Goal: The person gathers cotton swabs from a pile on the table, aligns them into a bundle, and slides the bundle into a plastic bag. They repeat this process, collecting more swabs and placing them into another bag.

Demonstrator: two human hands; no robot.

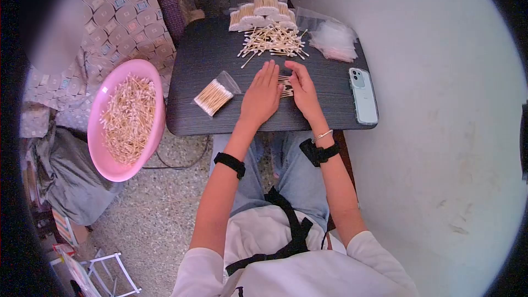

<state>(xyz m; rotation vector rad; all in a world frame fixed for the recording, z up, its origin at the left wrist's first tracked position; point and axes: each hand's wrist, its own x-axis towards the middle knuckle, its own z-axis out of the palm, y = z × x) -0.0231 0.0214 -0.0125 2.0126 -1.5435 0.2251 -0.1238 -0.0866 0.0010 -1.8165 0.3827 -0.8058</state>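
A small group of cotton swabs (286, 86) lies crosswise on the dark table between my two hands, partly hidden by them. My left hand (259, 96) is flat, its fingers stretched out and together, with its inner edge against one end of the swabs. Facing it, my right hand (305, 94) has bent fingers and closes in on the other end, so the group is held between both. Just beyond my fingertips spreads a loose pile of cotton swabs (275, 41). Left of my left hand is a clear plastic bag filled with cotton swabs (214, 98).
Filled swab packs (266, 5) are stacked at the table's (187, 77) far edge. Clear plastic bags (334, 40) lie at the back right, and a phone (364, 96) near the right edge. A pink tub (94, 126) of loose swabs stands left of the table. A wall (440, 132) rises at right.
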